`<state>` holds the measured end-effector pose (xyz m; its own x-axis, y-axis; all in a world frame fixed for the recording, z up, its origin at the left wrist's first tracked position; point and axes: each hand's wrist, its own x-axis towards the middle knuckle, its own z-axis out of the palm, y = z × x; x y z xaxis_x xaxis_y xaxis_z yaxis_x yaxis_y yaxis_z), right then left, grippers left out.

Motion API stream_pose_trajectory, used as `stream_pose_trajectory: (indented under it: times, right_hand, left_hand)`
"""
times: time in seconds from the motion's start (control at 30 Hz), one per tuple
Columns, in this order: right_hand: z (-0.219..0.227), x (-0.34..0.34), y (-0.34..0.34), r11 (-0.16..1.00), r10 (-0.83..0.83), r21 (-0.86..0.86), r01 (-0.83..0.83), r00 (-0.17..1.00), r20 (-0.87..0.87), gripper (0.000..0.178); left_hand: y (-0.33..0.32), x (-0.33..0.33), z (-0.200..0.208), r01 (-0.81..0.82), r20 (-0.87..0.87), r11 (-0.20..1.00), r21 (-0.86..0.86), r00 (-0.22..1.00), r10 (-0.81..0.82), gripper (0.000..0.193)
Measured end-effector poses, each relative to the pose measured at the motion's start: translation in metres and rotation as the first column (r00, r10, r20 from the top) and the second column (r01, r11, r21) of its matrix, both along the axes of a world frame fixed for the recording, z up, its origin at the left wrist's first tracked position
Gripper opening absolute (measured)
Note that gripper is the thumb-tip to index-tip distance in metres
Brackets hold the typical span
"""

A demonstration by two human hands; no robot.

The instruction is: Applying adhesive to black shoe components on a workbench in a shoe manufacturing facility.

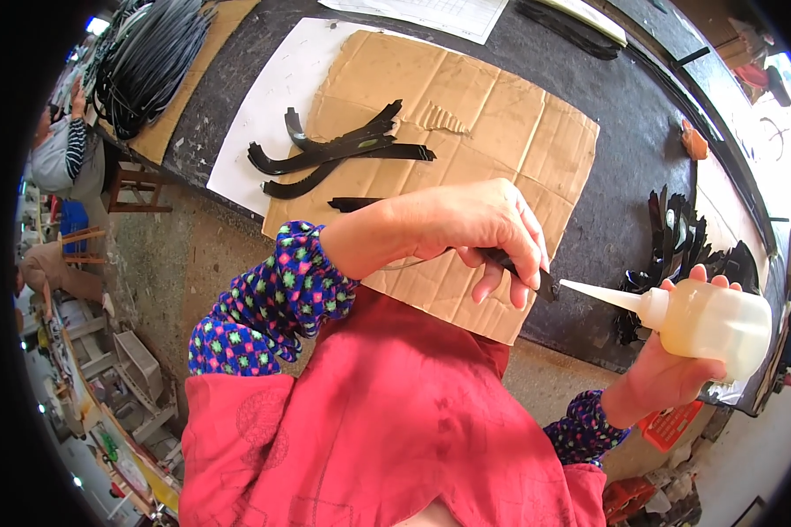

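My left hand (479, 220) is closed around a black rubber strip (547, 286), whose end sticks out past the fingertips. In my right hand (664, 373) is a squeeze bottle (721, 329) of pale yellowish liquid, tipped on its side. Its long white nozzle (602, 294) points left, with the tip close to the strip's end. Whether they touch I cannot tell. Under my left hand lies a sheet of brown cardboard (510, 132). Several curved black strips (343, 149) rest on it in a loose pile, and another black piece (351, 204) pokes out beside my left wrist.
A dark table (589, 88) carries white paper (268, 114) under the cardboard. More black strips (672, 237) are heaped at the right edge. A big bundle of dark strips (154, 66) lies far left, near another person (57, 162). A wooden stool (136, 189) stands beside the table.
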<state>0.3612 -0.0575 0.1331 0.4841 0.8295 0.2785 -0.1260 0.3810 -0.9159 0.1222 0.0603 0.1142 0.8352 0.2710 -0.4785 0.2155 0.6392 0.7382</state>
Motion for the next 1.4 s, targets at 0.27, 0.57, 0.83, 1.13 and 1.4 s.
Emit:
stream_pose_trajectory:
  times: [0.27, 0.57, 0.83, 1.13, 1.4]
  right_hand:
    - [-0.0045, 0.0069, -0.0022, 0.992, 0.128, 0.011, -0.127, 0.992, -0.010, 0.093]
    - [-0.0040, 0.0072, -0.0010, 0.995, 0.105, 0.003, -0.105, 0.994, -0.006, 0.095]
    - [-0.0048, 0.0066, -0.0008, 0.994, 0.112, -0.005, -0.112, 0.994, -0.010, 0.097]
    - [-0.0040, 0.0016, 0.0019, 0.999, 0.026, -0.039, -0.025, 1.000, 0.009, 0.101]
    - [-0.0015, 0.0018, 0.0003, 0.999, 0.021, -0.047, -0.020, 1.000, 0.023, 0.100]
  left_hand:
    - [-0.0006, 0.0008, 0.0016, 0.009, 0.008, 1.000, 0.011, 1.000, -0.009, 0.020]
    - [-0.0011, 0.0027, 0.0033, 0.033, -0.003, 0.999, 0.000, 0.999, -0.033, 0.020]
    - [-0.0021, 0.0019, 0.0031, 0.044, 0.002, 0.999, 0.009, 0.999, -0.044, 0.020]
    - [-0.0034, 0.0005, 0.0025, 0.030, 0.007, 1.000, -0.003, 1.000, -0.030, 0.020]
    - [-0.0011, 0.0022, 0.0034, 0.033, -0.005, 0.999, -0.001, 0.999, -0.033, 0.022]
